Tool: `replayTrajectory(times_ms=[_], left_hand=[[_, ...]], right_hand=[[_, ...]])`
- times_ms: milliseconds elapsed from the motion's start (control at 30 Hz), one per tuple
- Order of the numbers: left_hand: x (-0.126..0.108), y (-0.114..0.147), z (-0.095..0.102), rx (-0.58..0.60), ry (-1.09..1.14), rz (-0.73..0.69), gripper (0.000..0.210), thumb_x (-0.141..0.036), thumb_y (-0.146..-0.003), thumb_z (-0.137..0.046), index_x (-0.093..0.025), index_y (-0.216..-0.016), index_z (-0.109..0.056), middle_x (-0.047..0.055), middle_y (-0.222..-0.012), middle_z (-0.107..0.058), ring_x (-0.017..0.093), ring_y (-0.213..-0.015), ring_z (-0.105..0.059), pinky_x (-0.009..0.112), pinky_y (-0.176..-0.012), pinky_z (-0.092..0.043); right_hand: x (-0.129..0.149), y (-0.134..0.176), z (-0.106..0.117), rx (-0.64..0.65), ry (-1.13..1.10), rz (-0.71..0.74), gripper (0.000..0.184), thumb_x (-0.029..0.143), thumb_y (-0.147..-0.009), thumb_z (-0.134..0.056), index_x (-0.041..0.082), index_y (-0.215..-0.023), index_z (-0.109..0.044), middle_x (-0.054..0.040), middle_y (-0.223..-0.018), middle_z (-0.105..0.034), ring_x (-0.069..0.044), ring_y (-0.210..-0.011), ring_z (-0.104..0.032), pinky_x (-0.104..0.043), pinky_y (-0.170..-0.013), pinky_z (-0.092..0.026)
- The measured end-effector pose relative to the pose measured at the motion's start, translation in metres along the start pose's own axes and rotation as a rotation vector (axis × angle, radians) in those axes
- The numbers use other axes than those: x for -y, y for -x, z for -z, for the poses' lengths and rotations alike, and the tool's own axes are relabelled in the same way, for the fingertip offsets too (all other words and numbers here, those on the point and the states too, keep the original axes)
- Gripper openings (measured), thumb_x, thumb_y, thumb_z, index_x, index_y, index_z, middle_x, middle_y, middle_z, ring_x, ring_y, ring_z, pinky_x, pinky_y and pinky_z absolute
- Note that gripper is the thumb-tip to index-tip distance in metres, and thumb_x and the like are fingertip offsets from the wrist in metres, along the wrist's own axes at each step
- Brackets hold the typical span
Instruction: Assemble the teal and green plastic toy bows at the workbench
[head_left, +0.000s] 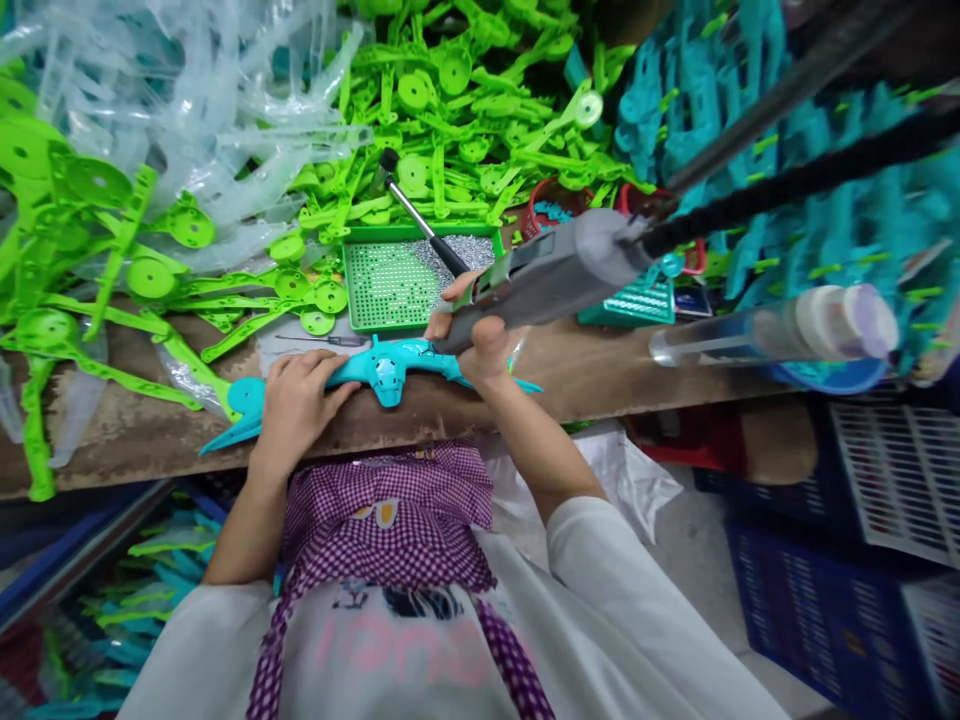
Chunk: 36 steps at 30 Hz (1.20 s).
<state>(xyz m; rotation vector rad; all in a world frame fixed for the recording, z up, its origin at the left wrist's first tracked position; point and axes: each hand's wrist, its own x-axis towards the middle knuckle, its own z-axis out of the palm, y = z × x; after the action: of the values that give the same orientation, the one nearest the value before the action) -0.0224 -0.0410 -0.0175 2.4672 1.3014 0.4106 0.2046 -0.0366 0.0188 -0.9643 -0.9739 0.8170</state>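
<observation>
A blue plastic part (pixel 388 372) lay lengthwise near the front edge of a brown worktop (pixel 585 370). The left hand (pixel 300 395) gripped it, fingers curled over its left side. The right hand (pixel 480 345) was wrapped around a grey power screwdriver (pixel 551 275), slanting above the part. Just behind sat a green tray (pixel 390 325) containing small metal pieces (pixel 469 250).

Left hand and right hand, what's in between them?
In the head view, the middle of a turquoise plastic piece lies between the left hand and right hand. The tip of the grey tool is there too.
</observation>
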Motion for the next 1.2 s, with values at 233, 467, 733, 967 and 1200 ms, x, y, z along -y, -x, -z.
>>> replayTrajectory(times_ms=[233,467,733,967,1200], left_hand=[[0.005,0.000,-0.003,-0.028,-0.008,-0.002,0.037,-0.047,-0.091,-0.058,-0.021,-0.116,-0.066,0.010,-0.111,-0.068,0.028,-0.102,-0.062,0.040,-0.088,-0.044],[0.008,-0.015,0.007,0.140,-0.005,-0.034,0.035,-0.043,-0.090,-0.059,-0.018,-0.114,-0.064,0.012,-0.109,-0.067,0.031,-0.104,-0.061,0.043,-0.089,-0.043],[0.030,-0.038,0.008,0.312,0.194,-0.087,0.043,-0.046,-0.081,-0.070,-0.018,-0.114,-0.065,0.010,-0.108,-0.064,0.028,-0.101,-0.060,0.040,-0.089,-0.047],[0.027,-0.035,0.007,0.305,0.166,-0.066,0.047,-0.053,-0.083,-0.064,-0.019,-0.115,-0.065,0.011,-0.110,-0.066,0.029,-0.103,-0.061,0.043,-0.091,-0.048],[0.029,-0.037,0.008,0.310,0.170,-0.090,0.048,-0.054,-0.084,-0.063,-0.019,-0.115,-0.065,0.011,-0.110,-0.067,0.028,-0.102,-0.062,0.041,-0.089,-0.049]], right_hand=[[-0.016,-0.002,0.001,0.103,-0.008,-0.054,0.055,0.074,-0.062,-0.068,0.021,-0.075,-0.061,0.0066,-0.049,-0.052,-0.010,-0.041,-0.053,-0.027,-0.043,-0.048],[-0.022,-0.001,0.000,0.128,-0.033,-0.111,0.053,0.071,-0.059,-0.072,0.022,-0.069,-0.057,0.0064,-0.046,-0.052,-0.011,-0.039,-0.051,-0.026,-0.039,-0.044],[-0.001,-0.033,-0.006,-0.138,0.062,0.107,0.058,0.083,-0.070,-0.050,0.026,-0.079,-0.058,0.0080,-0.046,-0.045,-0.010,-0.038,-0.048,-0.025,-0.040,-0.040],[-0.033,-0.059,-0.006,-0.077,0.251,0.085,0.052,0.075,-0.079,-0.048,0.025,-0.078,-0.061,0.0052,-0.054,-0.050,-0.011,-0.052,-0.058,-0.028,-0.055,-0.051],[-0.041,-0.060,-0.005,-0.050,0.313,0.023,0.047,0.071,-0.077,-0.053,0.025,-0.082,-0.061,0.0047,-0.058,-0.048,-0.012,-0.057,-0.059,-0.028,-0.055,-0.049]])
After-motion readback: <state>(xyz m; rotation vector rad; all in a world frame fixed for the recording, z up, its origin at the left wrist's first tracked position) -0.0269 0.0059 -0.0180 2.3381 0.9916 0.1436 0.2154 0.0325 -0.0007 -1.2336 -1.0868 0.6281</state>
